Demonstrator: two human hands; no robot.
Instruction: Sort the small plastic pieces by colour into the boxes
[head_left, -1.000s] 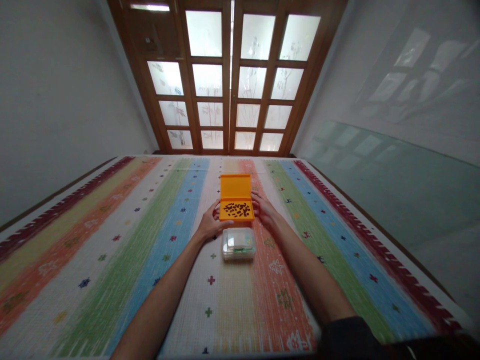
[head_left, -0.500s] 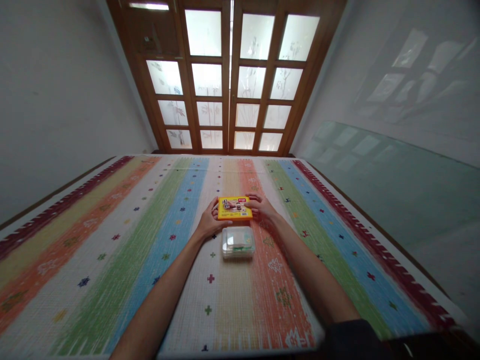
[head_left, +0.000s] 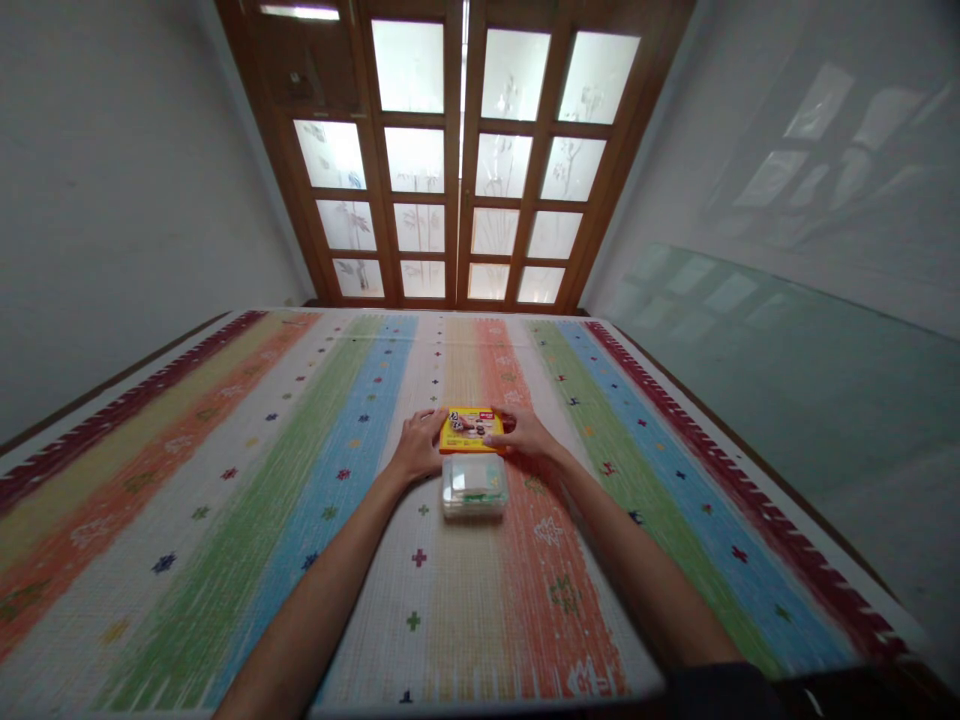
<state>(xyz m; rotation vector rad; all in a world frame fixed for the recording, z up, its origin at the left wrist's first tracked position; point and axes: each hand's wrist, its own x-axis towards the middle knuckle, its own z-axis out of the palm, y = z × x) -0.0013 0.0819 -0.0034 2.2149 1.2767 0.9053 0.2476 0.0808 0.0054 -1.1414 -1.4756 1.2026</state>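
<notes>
A flat yellow box (head_left: 471, 432) with a red label and printed pictures sits between my two hands. My left hand (head_left: 422, 442) holds its left edge, with the fingers against the side. At the right edge my right hand (head_left: 523, 434) grips it, the thumb lying over the top face. Just on the near side of the box stands a clear plastic case (head_left: 474, 488) with a lid. Something white and green shows inside the case, but I cannot make out what. Some of my fingertips are hidden behind the box.
A striped, patterned cloth (head_left: 360, 440) covers the long table. Beyond its far end is a wooden door (head_left: 459, 150) with frosted panes. A pale wall stands on the left, and a glass panel (head_left: 750, 340) leans along the right wall.
The yellow box has come down and nearer to me, and now lies right against the far side of the clear case. Both hands have moved with it.
</notes>
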